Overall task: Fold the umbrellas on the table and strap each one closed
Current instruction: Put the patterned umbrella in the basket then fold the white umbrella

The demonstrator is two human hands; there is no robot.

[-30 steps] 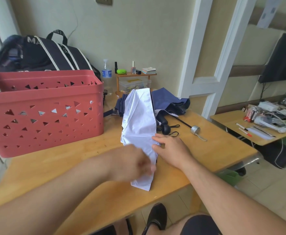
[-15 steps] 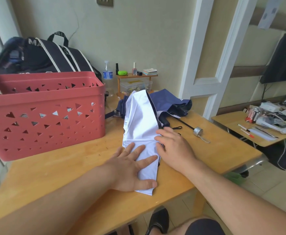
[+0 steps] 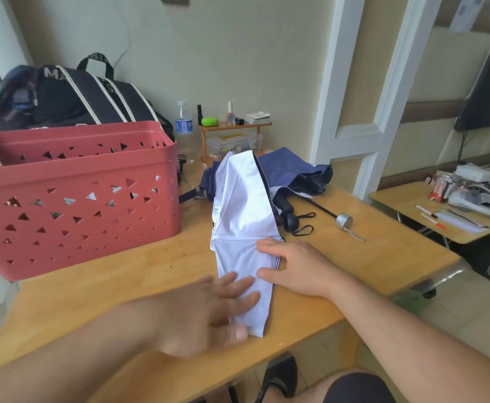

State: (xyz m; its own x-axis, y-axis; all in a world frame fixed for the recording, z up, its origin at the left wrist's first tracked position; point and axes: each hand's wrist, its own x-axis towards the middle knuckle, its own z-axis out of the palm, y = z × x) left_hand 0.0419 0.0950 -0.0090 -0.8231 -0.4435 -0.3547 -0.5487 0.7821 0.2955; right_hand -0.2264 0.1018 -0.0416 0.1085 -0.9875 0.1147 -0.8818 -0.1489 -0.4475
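White umbrella lies half-flattened, unstrapped; left hand and right hand press it open-palmed; navy umbrella behind waits.

Bright even daylight, soft shadows, wide-angle edge bending, left hand motion-blurred

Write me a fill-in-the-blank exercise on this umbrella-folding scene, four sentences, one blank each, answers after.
1. Both hands rest on the ____ umbrella.
2. The basket left of it is ____ in colour.
3. The left hand lies flat, fingers ____, on the fabric's near end.
4. Behind the right hand lies a second umbrella, coloured ____.

Missing words: white; red; straight; navy blue
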